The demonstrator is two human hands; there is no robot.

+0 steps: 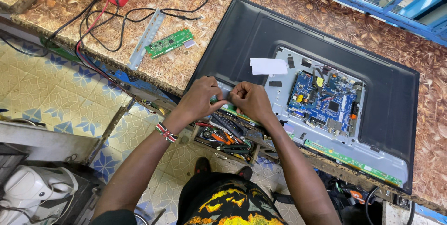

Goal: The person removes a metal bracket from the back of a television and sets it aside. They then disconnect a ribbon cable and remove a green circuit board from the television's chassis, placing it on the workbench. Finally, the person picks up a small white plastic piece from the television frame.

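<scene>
I saw both hands at the near edge of the black flat television (pixel 382 108) lying back-up on the patterned brown counter (pixel 186 62). Left hand (pixel 201 98) fingers pinched a small green-tipped part (pixel 213 99); right hand (pixel 250 100) curled closed beside it, contents unclear. Green strip board (pixel 235 110) sat just under the fingers.

The hands (pixel 228 98) hide whatever small part, perhaps a connector, they pinch.

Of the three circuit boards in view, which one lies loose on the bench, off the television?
The small green circuit board beside the grey metal bracket. The blue main board and the long green strip board both sit inside the opened black television back.
</scene>
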